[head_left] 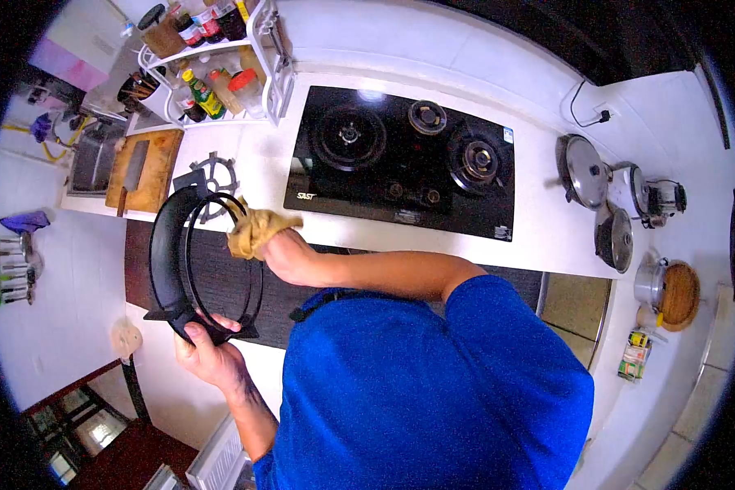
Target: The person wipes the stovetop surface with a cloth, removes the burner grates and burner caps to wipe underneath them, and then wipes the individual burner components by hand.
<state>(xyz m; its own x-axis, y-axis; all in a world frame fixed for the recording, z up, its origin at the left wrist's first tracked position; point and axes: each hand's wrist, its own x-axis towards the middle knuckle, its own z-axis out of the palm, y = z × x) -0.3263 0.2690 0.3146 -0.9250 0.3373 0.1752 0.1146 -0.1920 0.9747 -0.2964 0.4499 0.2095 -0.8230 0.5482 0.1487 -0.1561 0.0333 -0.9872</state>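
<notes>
My left hand (210, 355) grips the lower edge of a black ring-shaped stand (167, 249), thumb on its outside. The stand is held up on its side in front of the counter. My right hand (290, 255) is closed on a yellowish-brown cloth (256, 233), which lies against the ring's upper right rim. A black pan support (218, 175) lies on the white counter just behind the ring. To its right is the black glass gas stove (400, 163) with three burners.
A wooden board (165, 155) with a cleaver (135, 167) lies beside the sink (96, 155). Bottles fill a white rack (279, 90) at the back left. Lidded pots (584, 171) stand at the right. A dark mat (302, 306) covers the floor.
</notes>
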